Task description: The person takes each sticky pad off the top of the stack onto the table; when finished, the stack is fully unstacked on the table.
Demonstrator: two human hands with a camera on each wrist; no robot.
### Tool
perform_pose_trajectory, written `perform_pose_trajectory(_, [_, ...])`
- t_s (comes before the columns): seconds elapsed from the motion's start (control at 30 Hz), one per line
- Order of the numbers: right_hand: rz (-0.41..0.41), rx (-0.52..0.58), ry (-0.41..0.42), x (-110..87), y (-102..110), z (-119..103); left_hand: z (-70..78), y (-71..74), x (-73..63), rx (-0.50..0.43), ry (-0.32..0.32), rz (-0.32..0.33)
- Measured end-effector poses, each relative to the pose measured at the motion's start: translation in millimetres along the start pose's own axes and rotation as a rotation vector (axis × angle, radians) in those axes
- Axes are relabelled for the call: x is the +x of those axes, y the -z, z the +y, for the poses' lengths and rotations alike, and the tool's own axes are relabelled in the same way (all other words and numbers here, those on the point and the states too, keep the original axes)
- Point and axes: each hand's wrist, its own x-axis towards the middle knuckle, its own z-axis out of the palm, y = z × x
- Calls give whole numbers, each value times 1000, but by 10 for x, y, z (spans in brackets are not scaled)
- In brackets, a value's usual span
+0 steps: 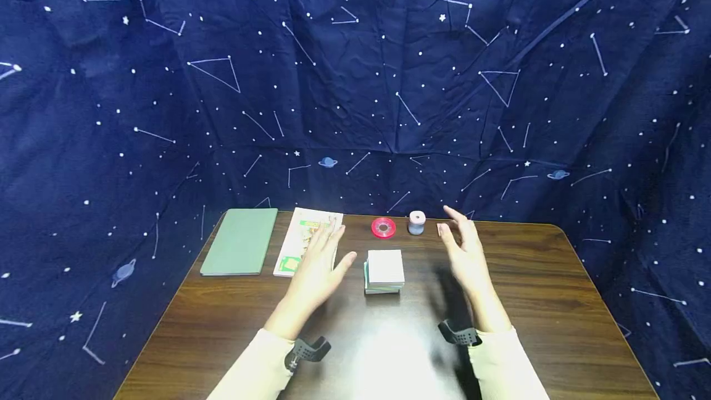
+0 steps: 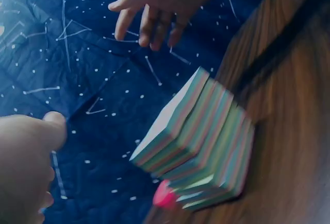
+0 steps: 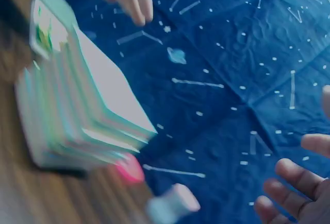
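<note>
A stack of square paper pads (image 1: 386, 267) stands mid-table, white on top. The left wrist view shows striped, pastel layers along the stack's sides (image 2: 206, 136), slightly out of line with each other. My left hand (image 1: 316, 270) hovers left of the stack with fingers extended and overlaps a white illustrated booklet (image 1: 289, 242) in the head view. To the right of the stack, my right hand (image 1: 466, 258) is raised with its fingers spread and nothing in them. Both hands are apart from the stack.
Behind the stack are a pink-red ring-shaped reel (image 1: 383, 228) and a spool (image 1: 416, 223), pink above and grey-blue below. A small pale pink piece (image 1: 440, 229) shows beside the right thumb. On the far left lies a green notebook (image 1: 240, 242). A dark blue starry curtain (image 1: 355, 110) hangs behind the table.
</note>
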Motion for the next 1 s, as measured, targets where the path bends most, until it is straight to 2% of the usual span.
perform_pose_trajectory(0.1, [24, 152, -149, -92, -133, 46, 34, -120, -29, -140, 32, 17])
perform_pose_trajectory(0.2, [2, 269, -211, -185, -270, 109, 43, -256, -73, -264, 48, 20])
perform_pose_trajectory(0.3, [-26, 425, -213, -267, -403, 219, 30, -392, -119, -390, 71, 11])
perform_pose_trajectory(0.43, [-77, 673, -198, -370, -542, 413, -5, -585, -186, -562, 142, -9])
perform_pose_trajectory(0.53, [-142, 794, -183, -444, -609, 545, -45, -725, -240, -682, 186, -30])
perform_pose_trajectory(0.6, [-187, 828, -174, -479, -637, 610, -74, -800, -272, -745, 188, -50])
perform_pose_trajectory(0.7, [-219, 822, -165, -508, -660, 680, -107, -880, -297, -807, 155, -96])
perform_pose_trajectory(0.8, [-239, 795, -166, -509, -670, 738, -133, -922, -299, -813, 120, -138])
perform_pose_trajectory(1.0, [-322, 784, -137, -478, -713, 820, -176, -910, -298, -750, 69, -154])
